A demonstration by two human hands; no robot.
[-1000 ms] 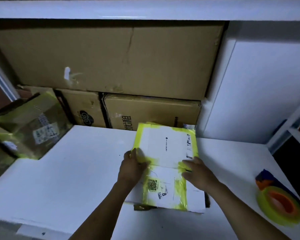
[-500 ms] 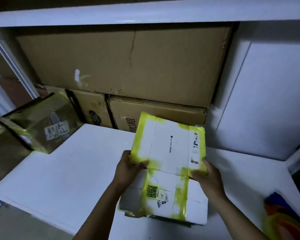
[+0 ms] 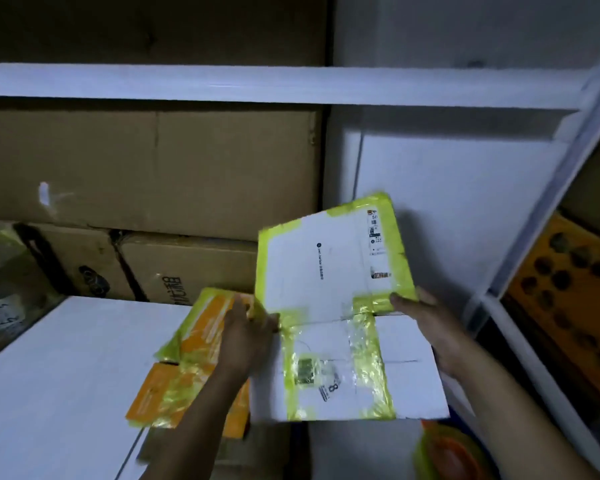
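Note:
I hold a white parcel box (image 3: 329, 271), wrapped with strips of yellow tape, in the air above the white table (image 3: 56, 375), tilted with its far face toward me. My left hand (image 3: 246, 337) grips its left edge. My right hand (image 3: 426, 327) grips its right side, thumb on the yellow tape. An orange box (image 3: 191, 355) bound in yellow tape lies on the table just left of my left hand, partly hidden by my forearm.
Large brown cardboard boxes (image 3: 153, 168) are stacked against the back under a white shelf board (image 3: 257, 84). A yellow-and-orange tape roll (image 3: 447, 455) lies at the bottom right. An orange carton (image 3: 568, 292) stands in the right-hand compartment. A white panel (image 3: 447, 202) is behind the parcel.
Both hands have lifted the white parcel off the table and carried it up and to the right. The orange box has come into view beside my left hand.

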